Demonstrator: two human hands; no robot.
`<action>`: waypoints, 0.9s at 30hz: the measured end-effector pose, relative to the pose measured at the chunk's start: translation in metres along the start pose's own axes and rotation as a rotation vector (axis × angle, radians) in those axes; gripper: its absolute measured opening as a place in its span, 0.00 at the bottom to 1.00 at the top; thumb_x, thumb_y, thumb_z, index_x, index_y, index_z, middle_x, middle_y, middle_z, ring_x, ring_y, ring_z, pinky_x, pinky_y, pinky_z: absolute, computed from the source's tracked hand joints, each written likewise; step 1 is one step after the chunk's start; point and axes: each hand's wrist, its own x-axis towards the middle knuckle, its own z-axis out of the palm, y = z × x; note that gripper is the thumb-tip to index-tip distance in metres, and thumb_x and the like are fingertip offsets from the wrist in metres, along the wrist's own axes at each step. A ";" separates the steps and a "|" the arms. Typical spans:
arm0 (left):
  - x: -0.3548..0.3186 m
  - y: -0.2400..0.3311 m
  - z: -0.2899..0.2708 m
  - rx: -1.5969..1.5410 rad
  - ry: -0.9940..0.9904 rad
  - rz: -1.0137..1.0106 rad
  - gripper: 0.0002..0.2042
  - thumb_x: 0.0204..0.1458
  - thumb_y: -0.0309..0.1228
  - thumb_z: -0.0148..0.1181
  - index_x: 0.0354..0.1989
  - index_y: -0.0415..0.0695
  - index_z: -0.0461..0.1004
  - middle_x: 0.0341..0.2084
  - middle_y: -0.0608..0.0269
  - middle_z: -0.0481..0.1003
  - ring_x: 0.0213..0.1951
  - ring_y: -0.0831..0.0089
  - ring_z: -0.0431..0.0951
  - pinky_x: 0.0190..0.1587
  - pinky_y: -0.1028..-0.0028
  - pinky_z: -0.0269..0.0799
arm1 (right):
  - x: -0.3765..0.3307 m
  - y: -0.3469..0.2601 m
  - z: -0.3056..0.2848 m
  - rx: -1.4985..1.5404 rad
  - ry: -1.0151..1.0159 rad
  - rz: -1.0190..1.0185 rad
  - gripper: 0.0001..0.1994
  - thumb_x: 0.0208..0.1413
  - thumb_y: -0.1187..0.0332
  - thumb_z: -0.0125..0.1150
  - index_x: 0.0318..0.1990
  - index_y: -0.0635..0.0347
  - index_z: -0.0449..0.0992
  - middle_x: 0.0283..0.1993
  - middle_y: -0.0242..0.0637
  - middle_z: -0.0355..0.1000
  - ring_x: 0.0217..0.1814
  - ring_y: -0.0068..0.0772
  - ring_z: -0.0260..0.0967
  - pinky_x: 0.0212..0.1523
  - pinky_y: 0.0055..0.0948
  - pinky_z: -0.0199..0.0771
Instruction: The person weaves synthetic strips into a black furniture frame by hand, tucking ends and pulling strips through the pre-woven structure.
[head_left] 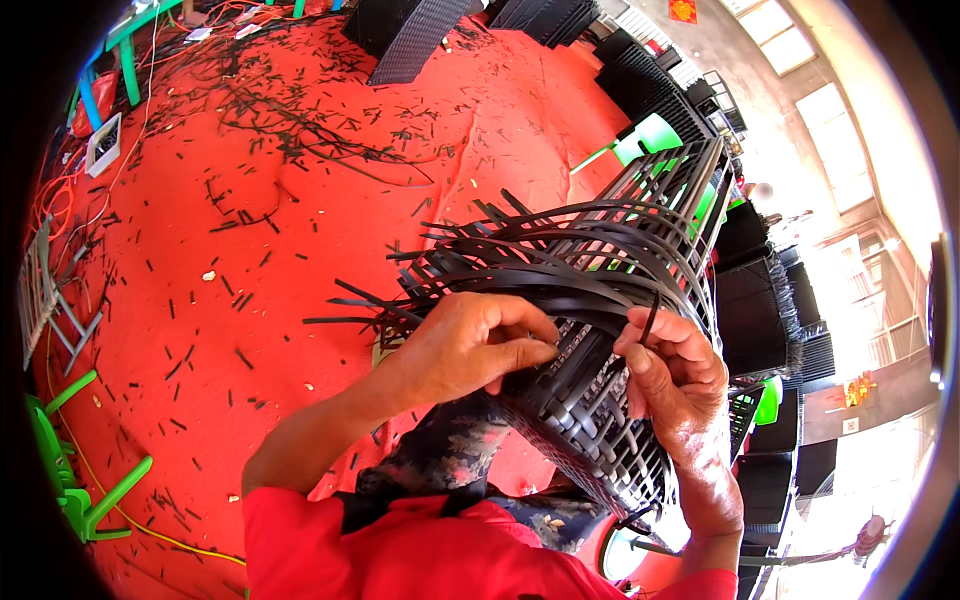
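Observation:
A black woven piece (590, 420) of flat plastic strips on a frame lies across my lap. Its near part is a tight weave, while long loose black strips (560, 225) arch over its far part and stick out to the left. My right hand (675, 380) pinches the end of one narrow black strip (651, 317) between thumb and fingers, just above the weave's right side. At the left edge of the weave is my left hand (470, 345), thumb and fingers drawn together against the strips; what lies between them is hidden.
Black strip offcuts (290, 130) litter the red floor (240, 350). A green plastic chair (90, 480) is at the lower left, near a grey metal frame (50, 290). Stacked black woven panels (750, 300) line the right side. A white box (103, 146) sits by cables at the upper left.

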 end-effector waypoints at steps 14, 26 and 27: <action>0.011 0.038 0.003 0.135 -0.116 -0.125 0.09 0.51 0.32 0.60 0.34 0.40 0.77 0.12 0.68 0.69 0.14 0.85 0.67 0.13 0.82 0.58 | -0.004 0.009 -0.003 -0.026 0.001 -0.063 0.16 0.56 0.80 0.54 0.53 0.62 0.67 0.42 0.39 0.71 0.25 0.14 0.65 0.21 0.12 0.66; -0.005 0.021 0.002 0.023 -0.027 -0.027 0.06 0.53 0.27 0.58 0.35 0.38 0.77 0.22 0.69 0.73 0.20 0.83 0.69 0.23 0.82 0.65 | -0.010 0.023 0.000 -0.036 0.019 -0.115 0.09 0.58 0.77 0.53 0.45 0.62 0.62 0.43 0.39 0.70 0.24 0.16 0.66 0.23 0.13 0.67; -0.006 0.020 0.002 0.013 -0.039 -0.016 0.06 0.53 0.27 0.59 0.35 0.38 0.77 0.23 0.69 0.72 0.20 0.83 0.69 0.23 0.82 0.65 | -0.010 0.022 -0.001 -0.070 0.002 -0.094 0.08 0.59 0.77 0.52 0.44 0.62 0.61 0.44 0.40 0.70 0.25 0.17 0.67 0.23 0.14 0.68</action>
